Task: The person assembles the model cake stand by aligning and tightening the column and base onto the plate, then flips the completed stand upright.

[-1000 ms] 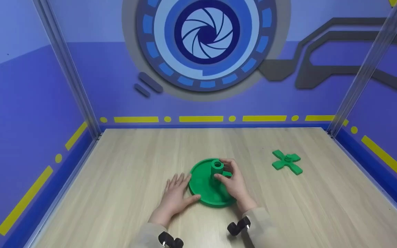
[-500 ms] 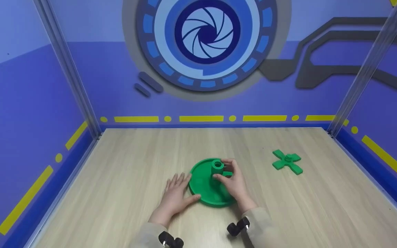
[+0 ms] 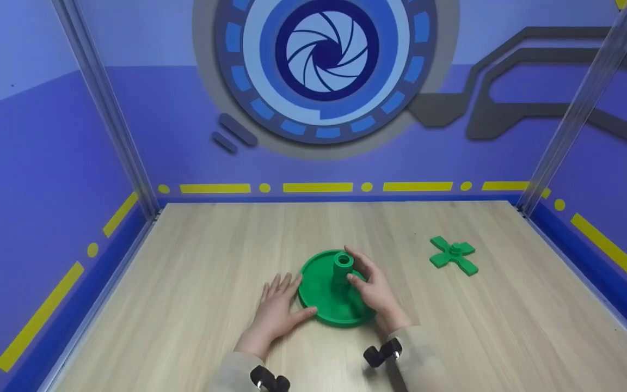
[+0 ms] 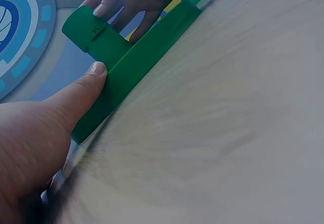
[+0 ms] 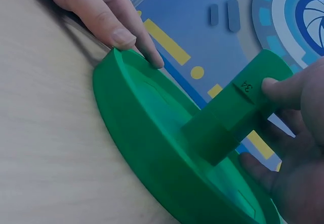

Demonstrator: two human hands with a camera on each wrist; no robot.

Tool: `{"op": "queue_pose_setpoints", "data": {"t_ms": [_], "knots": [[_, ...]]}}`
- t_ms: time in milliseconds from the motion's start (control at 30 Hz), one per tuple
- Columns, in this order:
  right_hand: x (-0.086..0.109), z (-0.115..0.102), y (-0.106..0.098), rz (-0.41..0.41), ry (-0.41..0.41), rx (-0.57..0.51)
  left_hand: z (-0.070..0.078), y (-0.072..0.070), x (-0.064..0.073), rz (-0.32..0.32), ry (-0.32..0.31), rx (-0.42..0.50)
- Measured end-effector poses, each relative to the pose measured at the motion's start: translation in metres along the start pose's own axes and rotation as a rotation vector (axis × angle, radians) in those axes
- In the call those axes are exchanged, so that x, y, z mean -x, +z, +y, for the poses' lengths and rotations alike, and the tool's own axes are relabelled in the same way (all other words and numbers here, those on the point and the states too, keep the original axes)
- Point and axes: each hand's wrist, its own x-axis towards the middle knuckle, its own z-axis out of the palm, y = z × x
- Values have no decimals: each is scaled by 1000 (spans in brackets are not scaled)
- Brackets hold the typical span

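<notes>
A round green tray [image 3: 319,302] with a raised rim lies on the table. From its inside stands a green hollow tube [image 3: 343,264], upright and marked 34 in both wrist views. My left hand [image 3: 276,314] rests against the tray's left rim, its fingers spread and the thumb [image 4: 91,80] on the rim's near side. At the tube's right side is my right hand [image 3: 376,288]; its thumb [image 5: 283,90] touches the tube, while the loosely spread fingers stand behind and beside it. How the tube's foot sits in the tray is partly hidden.
A green cross-shaped piece [image 3: 453,256] with a round peg at its middle lies on the wooden table [image 3: 199,261], right of the tray. Blue printed panels [image 3: 145,136] with metal corner posts [image 3: 108,109] enclose the table's back and sides.
My right hand has loosened around the tube and shifted slightly right, its thumb drawn back to the tube's side. The left hand, tray, tube and cross-shaped piece stay put.
</notes>
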Motion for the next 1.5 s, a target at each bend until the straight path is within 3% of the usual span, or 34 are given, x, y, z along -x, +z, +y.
{"op": "queue_pose_setpoints", "data": {"t_ms": [667,1133,1367,1500], "knots": [[0,-3,5,127,74,58,-2,1,0,10,15,-14],[-2,-1,10,210,56,65,-2,2,0,8,13,-13],[0,1,7,168,29,85,-1,1,0,9,11,-15],[0,1,3,101,11,18,-1,1,-1,16,13,-22]]}}
